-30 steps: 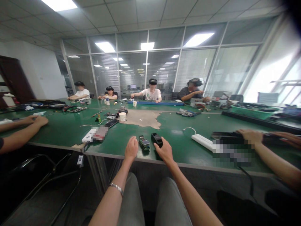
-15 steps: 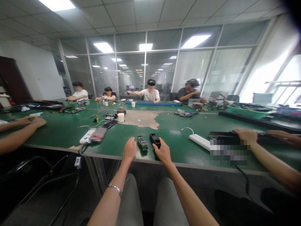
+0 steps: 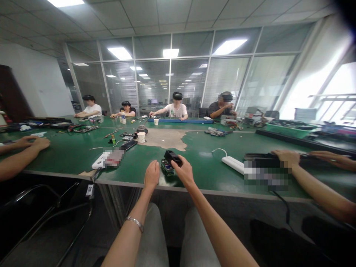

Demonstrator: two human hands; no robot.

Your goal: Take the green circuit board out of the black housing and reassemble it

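Note:
Over the table in front of me, my right hand (image 3: 184, 171) grips a black plastic housing (image 3: 171, 157), thumb on its near side. The housing is tilted and hangs above a green circuit board assembly (image 3: 167, 170), covering part of it. That assembly stands at the table's near edge between my hands. Whether it touches the housing I cannot tell. My left hand (image 3: 152, 174) rests just left of the assembly, fingers curled together and nothing showing in them.
Paper cup (image 3: 141, 137) and phone (image 3: 130, 145) lie ahead left. White power strips (image 3: 233, 165) flank me on both sides. A co-worker's hand (image 3: 286, 157) is at the right, another's hands (image 3: 39, 142) at the left. Several people sit across the green table (image 3: 200, 152).
My right hand has lifted the black housing and carried it left, from beside the circuit board assembly to over it. My left hand stays beside the assembly.

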